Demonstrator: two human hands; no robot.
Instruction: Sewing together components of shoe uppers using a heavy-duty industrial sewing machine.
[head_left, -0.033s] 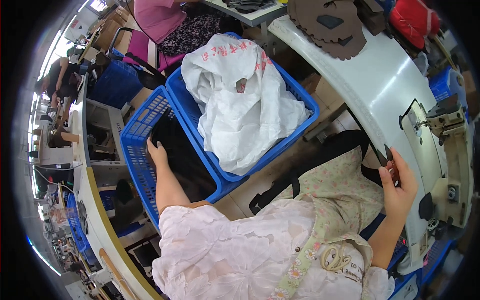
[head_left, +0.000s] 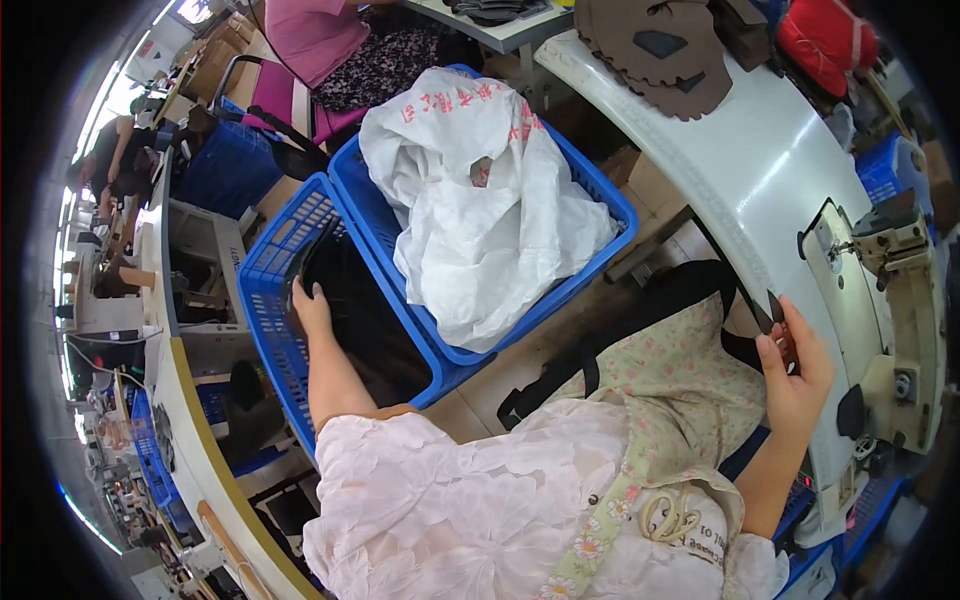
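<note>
My left hand [head_left: 312, 308] reaches into a blue plastic basket [head_left: 262, 265] at the left. Its thumb and fingers close on the edge of a dark flat piece [head_left: 298, 262], whose kind I cannot make out. More dark material [head_left: 362, 310] fills that basket. At the right, my right hand [head_left: 800, 365] is raised beside the white sewing machine table, thumb and fingers pinched together. A small dark pointed piece [head_left: 773, 306] sticks up from its fingertips; the rest of it is hidden by the fingers.
A second blue basket [head_left: 612, 196] holds a crumpled white sack [head_left: 480, 240]. Brown scalloped pieces [head_left: 655, 55] lie on the white table [head_left: 720, 180], near a sewing machine [head_left: 895, 260]. A person in pink [head_left: 312, 40] sits at the back. A floral apron [head_left: 660, 370] covers my lap.
My left hand has shifted very slightly, and more of the dark piece shows above its fingers. The right hand has hardly moved.
</note>
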